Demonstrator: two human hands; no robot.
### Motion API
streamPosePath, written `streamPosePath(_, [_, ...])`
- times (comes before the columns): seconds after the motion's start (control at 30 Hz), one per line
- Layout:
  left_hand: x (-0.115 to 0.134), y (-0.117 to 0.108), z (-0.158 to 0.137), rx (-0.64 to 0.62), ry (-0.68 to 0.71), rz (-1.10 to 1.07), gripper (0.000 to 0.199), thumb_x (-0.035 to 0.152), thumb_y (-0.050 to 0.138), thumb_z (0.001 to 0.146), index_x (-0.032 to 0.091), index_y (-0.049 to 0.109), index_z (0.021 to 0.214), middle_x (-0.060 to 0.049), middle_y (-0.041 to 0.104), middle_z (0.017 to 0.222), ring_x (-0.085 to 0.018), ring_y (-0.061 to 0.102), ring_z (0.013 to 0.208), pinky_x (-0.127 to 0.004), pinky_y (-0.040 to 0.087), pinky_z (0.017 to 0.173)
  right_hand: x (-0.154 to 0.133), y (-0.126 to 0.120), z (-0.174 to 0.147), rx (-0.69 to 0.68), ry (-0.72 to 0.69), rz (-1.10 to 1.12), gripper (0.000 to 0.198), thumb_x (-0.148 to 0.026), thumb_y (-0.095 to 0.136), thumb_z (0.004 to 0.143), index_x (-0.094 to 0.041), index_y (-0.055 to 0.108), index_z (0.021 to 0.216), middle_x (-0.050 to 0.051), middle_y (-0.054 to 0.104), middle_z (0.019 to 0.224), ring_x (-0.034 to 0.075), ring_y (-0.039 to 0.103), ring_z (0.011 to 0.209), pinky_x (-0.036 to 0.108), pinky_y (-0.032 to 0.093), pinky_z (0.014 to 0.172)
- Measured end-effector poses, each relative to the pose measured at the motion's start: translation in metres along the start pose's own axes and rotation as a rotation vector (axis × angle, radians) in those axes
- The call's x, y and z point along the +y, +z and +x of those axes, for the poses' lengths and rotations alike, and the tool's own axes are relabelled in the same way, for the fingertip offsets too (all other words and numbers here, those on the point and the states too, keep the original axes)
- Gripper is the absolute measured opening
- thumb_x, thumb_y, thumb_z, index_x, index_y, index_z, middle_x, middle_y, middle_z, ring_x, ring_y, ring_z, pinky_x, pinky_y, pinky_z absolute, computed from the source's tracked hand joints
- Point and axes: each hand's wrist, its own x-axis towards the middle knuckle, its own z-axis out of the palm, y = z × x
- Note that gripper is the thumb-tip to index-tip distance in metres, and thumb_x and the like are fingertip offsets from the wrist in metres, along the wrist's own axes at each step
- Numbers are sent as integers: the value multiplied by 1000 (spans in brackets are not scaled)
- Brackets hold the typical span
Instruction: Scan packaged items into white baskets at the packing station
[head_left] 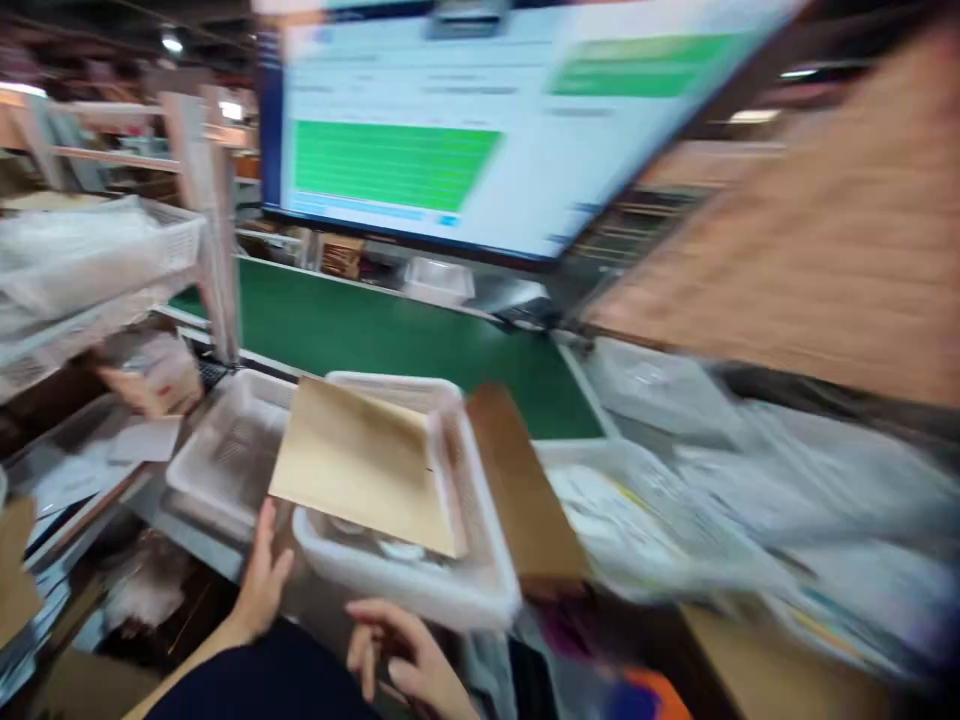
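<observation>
A flat tan cardboard sheet or envelope [360, 465] lies aslant across the top of a white plastic basket [480, 500]. Pale items under it are mostly hidden. My left hand [261, 585] is at the sheet's lower left corner, thumb and fingers apart; whether a fingertip touches it, I cannot tell. In front of the basket's near wall is my right hand [405, 655], loosely bent, index finger stretched to the left, nothing visible in it. Another white basket [232, 450] stands to the left of the first.
Beyond the baskets runs a green conveyor belt [360, 325], with a large monitor [420, 120] above it. A brown cardboard box [525, 490] adjoins the basket's right side. Blurred plastic-wrapped packs [622, 510] fill the right. A shelf with a white crate [97, 255] stands left.
</observation>
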Motion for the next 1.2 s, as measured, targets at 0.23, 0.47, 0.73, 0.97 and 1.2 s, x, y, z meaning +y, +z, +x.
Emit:
streamPosePath(0.23, [23, -6, 56, 97, 349, 38, 105, 49, 77, 97, 28, 15, 179, -19, 13, 185, -38, 23, 171, -59, 27, 138, 50, -3, -4, 849, -123, 345, 63, -55, 108, 56, -17, 80, 98, 3, 76, 81, 11, 64, 62, 20, 46, 58])
streamPosePath(0.47, [74, -5, 151, -20, 36, 134, 101, 59, 75, 87, 4, 40, 164, -32, 63, 147, -44, 69, 131, -62, 56, 114, 76, -25, -23, 1139, -184, 554, 86, -46, 111, 45, -23, 72, 119, 8, 82, 114, 24, 78, 97, 31, 64, 76])
streamPosePath(0.73, [175, 94, 171, -637, 645, 1121, 73, 49, 57, 113, 15, 40, 175, -21, 28, 181, -44, 17, 171, -69, 16, 137, 92, -54, -32, 1191, -45, 213, 86, -51, 106, 60, -24, 69, 132, 9, 78, 130, 30, 74, 124, 35, 63, 89])
streamPosePath(0.97, [166, 144, 191, -1029, 483, 1311, 76, 43, 57, 113, 5, 34, 175, -28, 22, 181, -47, 17, 170, -74, 18, 134, 88, -47, -1, 1010, -51, 749, 60, -35, 109, 43, -23, 73, 90, 11, 82, 104, 32, 78, 107, 46, 64, 90])
streamPosePath(1.2, [163, 100, 155, -1110, 771, 1402, 114, 42, 91, 84, 17, 31, 178, -29, 21, 181, -55, 20, 167, -84, 25, 125, 85, -51, 38, 951, -93, 781, 50, -38, 106, 48, -21, 71, 79, 6, 76, 86, 25, 72, 87, 41, 60, 92])
